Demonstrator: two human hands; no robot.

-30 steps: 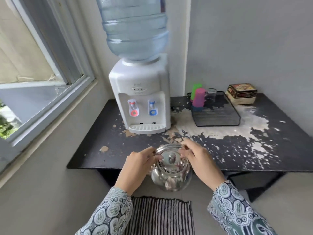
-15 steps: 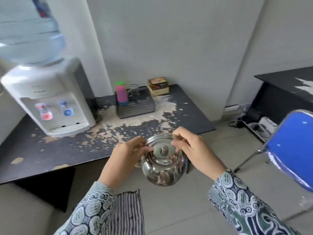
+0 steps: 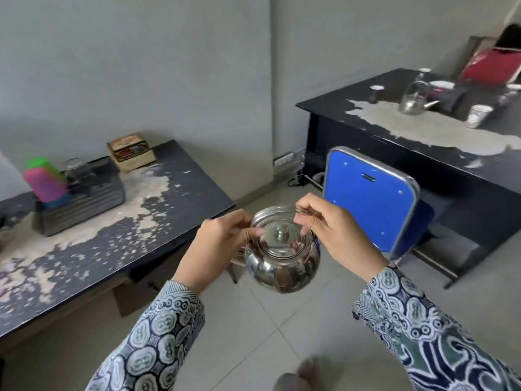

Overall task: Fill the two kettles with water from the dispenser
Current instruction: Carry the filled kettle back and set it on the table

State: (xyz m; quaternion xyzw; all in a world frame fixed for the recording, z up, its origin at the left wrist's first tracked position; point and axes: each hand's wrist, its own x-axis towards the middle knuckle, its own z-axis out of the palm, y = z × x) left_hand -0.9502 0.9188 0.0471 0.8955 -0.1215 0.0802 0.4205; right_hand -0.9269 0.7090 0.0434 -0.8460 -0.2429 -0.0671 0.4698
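Note:
A shiny steel kettle with its lid on hangs in front of me above the floor. My left hand grips its left side near the rim and handle. My right hand pinches the thin wire handle at the kettle's right rim. A second steel kettle with a long spout stands on the far black desk at the upper right. The water dispenser is out of view.
A worn black table on the left carries a dark tray with pink and green cups and a small box. A blue folding chair stands just beyond the kettle. Cups sit on the far desk.
My view has swung right, away from the dispenser, which has left the frame. Both hands still hold the kettle in the same grip; the chair and far desk have come into view.

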